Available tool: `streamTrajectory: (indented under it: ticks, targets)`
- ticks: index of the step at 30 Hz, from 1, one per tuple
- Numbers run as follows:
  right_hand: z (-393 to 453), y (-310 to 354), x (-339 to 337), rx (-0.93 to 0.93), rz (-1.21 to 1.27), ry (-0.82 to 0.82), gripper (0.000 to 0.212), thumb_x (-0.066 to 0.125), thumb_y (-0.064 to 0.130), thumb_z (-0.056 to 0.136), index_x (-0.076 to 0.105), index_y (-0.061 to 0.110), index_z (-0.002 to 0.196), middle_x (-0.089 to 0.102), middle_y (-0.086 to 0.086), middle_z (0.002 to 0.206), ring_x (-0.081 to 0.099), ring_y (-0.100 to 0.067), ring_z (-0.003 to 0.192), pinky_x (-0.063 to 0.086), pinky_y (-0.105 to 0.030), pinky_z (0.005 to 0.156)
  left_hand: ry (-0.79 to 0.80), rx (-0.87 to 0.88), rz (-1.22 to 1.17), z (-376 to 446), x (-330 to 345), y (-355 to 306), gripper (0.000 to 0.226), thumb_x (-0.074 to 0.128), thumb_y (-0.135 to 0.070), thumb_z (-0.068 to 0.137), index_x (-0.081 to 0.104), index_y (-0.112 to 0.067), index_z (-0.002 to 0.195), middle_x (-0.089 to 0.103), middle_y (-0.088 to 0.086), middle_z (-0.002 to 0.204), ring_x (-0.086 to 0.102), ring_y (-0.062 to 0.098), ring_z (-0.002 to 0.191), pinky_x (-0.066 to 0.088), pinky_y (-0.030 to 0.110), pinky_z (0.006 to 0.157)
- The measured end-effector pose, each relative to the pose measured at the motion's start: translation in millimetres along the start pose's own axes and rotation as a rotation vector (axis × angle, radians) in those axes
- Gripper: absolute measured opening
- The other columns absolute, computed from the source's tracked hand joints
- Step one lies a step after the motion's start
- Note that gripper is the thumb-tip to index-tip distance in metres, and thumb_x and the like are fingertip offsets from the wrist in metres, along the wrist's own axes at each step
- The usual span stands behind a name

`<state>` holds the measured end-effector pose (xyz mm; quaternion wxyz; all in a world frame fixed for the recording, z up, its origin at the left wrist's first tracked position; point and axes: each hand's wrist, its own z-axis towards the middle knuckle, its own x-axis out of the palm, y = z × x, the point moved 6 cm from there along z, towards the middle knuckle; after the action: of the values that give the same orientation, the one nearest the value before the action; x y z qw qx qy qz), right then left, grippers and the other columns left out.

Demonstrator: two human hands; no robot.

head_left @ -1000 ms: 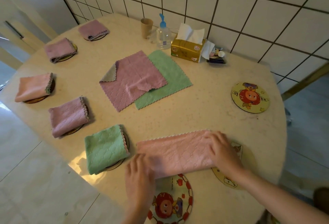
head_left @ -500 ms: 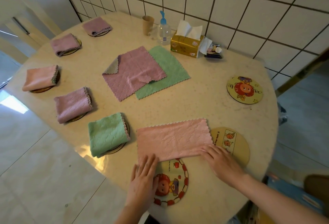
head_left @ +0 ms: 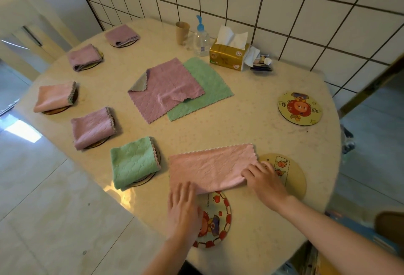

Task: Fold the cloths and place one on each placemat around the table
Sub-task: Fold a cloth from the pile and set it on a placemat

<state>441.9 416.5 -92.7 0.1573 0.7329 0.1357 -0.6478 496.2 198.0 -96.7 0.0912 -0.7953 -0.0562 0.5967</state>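
Note:
A pink cloth (head_left: 211, 166), folded once into a long strip, lies at the near edge of the table (head_left: 251, 134). My left hand (head_left: 182, 208) rests flat on its near left corner, over a red-rimmed cartoon placemat (head_left: 215, 220). My right hand (head_left: 263, 176) grips its right end, beside a pale yellow placemat (head_left: 291, 174). A third bare placemat (head_left: 300, 108) sits at the right. Several folded cloths lie on placemats along the left edge, the nearest green (head_left: 133, 162). An open mauve cloth (head_left: 166, 88) overlaps an open green one (head_left: 207, 86) in the middle.
By the tiled wall stand a brown cup (head_left: 182, 32), a clear pump bottle (head_left: 201, 38), a yellow tissue box (head_left: 229, 54) and a small tray of bits (head_left: 261, 64). A pale chair (head_left: 28, 23) is at the far left. Tiled floor surrounds the table.
Both hands slid off the top of the strip toward its near edge. The right hand has now taken hold of the strip's right end; the left sits on the near left corner.

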Motion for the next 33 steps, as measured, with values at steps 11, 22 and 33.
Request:
streamTrajectory:
  ticks: [11, 22, 33]
  targets:
    - [-86.9, 58.6, -35.4, -0.181, 0.385, -0.076, 0.01, 0.053, 0.025, 0.09, 0.062, 0.025, 0.093, 0.061, 0.012, 0.088, 0.055, -0.004, 0.08, 0.047, -0.019, 0.073, 0.123, 0.488, -0.07, -9.7, 37.7, -92.1, 0.051, 0.045, -0.041, 0.084, 0.053, -0.03, 0.133, 0.055, -0.009, 0.137, 0.051, 0.018, 0.128, 0.048, 0.043, 0.099]
    - [-88.4, 38.5, 20.6, -0.35, 0.05, 0.0, 0.077, 0.063, 0.0, 0.068, 0.039, 0.013, 0.14, 0.047, -0.004, 0.141, 0.047, -0.021, 0.128, 0.042, -0.036, 0.104, 0.09, 0.697, 0.237, -66.3, 37.0, -22.0, 0.071, 0.047, -0.051, 0.09, 0.018, -0.033, 0.151, 0.027, -0.006, 0.156, 0.024, 0.018, 0.143, 0.021, 0.04, 0.117]
    - [-94.4, 76.9, 44.6, -0.739, 0.02, 0.048, 0.056, 0.051, 0.028, 0.088, 0.039, 0.015, 0.141, 0.044, -0.002, 0.145, 0.041, -0.016, 0.133, 0.041, -0.035, 0.105, 0.268, 0.581, -0.035, -75.1, 38.0, 6.9, 0.059, 0.032, -0.051, 0.098, 0.004, -0.046, 0.149, 0.003, -0.018, 0.158, -0.006, 0.003, 0.145, -0.013, 0.041, 0.115]
